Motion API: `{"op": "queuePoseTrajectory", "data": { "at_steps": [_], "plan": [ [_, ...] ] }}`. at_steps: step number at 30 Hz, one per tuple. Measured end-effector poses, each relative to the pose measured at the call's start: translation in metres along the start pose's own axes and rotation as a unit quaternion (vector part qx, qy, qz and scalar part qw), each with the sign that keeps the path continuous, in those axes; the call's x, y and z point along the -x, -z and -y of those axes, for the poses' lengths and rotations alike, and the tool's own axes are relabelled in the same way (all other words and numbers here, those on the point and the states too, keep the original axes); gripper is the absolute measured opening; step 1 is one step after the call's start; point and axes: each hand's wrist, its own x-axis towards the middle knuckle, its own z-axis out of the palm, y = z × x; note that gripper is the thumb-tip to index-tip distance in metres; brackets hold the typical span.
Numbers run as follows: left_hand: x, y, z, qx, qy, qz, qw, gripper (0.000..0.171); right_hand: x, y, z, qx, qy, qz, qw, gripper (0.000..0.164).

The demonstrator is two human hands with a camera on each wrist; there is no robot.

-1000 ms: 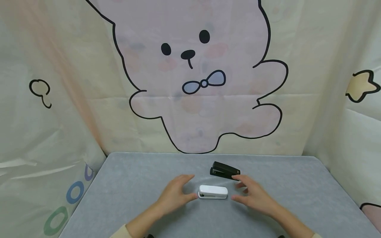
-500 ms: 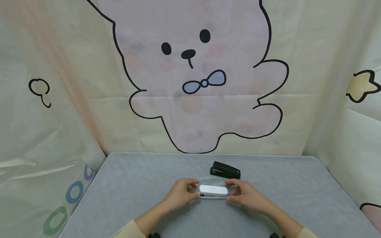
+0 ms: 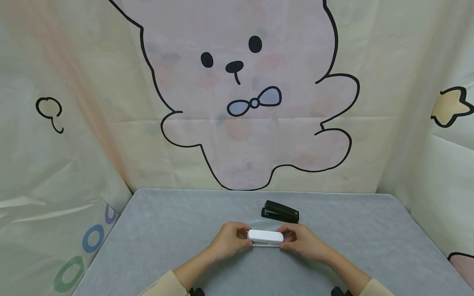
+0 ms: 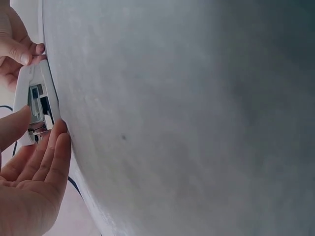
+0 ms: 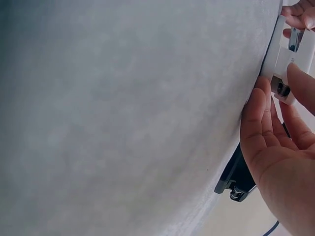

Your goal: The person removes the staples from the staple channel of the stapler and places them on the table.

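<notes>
A white stapler sits on the grey cloth in the head view, one end in each hand. My left hand pinches its left end between thumb and fingers. At the opposite end my right hand grips it the same way. Seen from the left wrist, the stapler shows metal parts in its side opening, with the thumb against it. In the right wrist view the stapler stands close to the table surface, fingers touching its near end. Whether its base is off the cloth I cannot tell.
Behind the white stapler lies a black stapler, slightly turned, near my right fingertips. A grey cloth covers the table. A curtain with a cartoon bear hangs past the far edge, and printed curtains stand at both sides.
Both hands have come inward from either side and taken hold of the white stapler's ends. The stapler now looks tipped slightly, its front side less visible. The black stapler has stayed put.
</notes>
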Motion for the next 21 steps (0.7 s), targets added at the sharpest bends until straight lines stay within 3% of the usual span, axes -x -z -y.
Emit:
{"op": "queuePoseTrajectory", "data": {
  "at_steps": [8,21],
  "plan": [
    [0.001,-0.001,-0.001,0.016,0.0,0.005,0.9999,0.024,0.0,0.0,0.0,-0.002,-0.007,0.007,1.0,0.031],
    [0.016,-0.003,-0.009,0.036,-0.004,0.02,0.9991,0.023,0.014,-0.003,0.004,0.005,0.007,0.021,1.0,0.029]
  ]
}}
